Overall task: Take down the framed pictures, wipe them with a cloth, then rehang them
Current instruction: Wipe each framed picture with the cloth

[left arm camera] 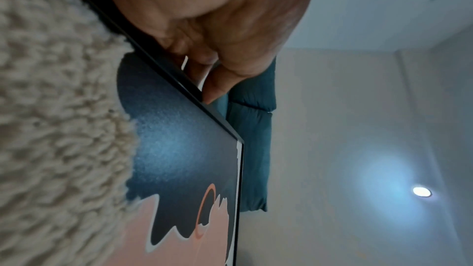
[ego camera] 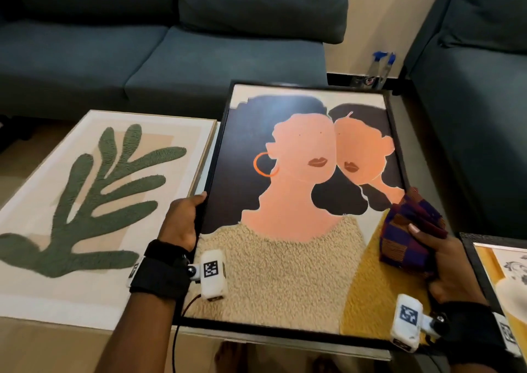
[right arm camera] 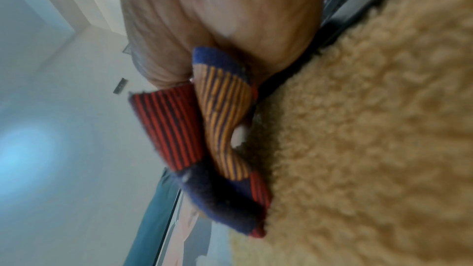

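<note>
A black-framed picture of two faces (ego camera: 299, 207) lies flat in the middle of the table. My left hand (ego camera: 182, 218) grips its left frame edge, fingers curled under the rim (left arm camera: 210, 80). My right hand (ego camera: 439, 261) holds a bunched striped blue, red and orange cloth (ego camera: 410, 230) over the picture's right side, near its right frame edge. In the right wrist view the cloth (right arm camera: 220, 135) touches the picture's yellow textured area (right arm camera: 371, 149). A light-framed picture of a green leaf (ego camera: 94, 201) lies flat to the left.
A third black-framed picture (ego camera: 502, 275) lies at the right edge. A blue-grey sofa (ego camera: 142, 45) runs along the back and another (ego camera: 479, 87) at the right. Two spray bottles (ego camera: 380, 67) stand on the floor between them.
</note>
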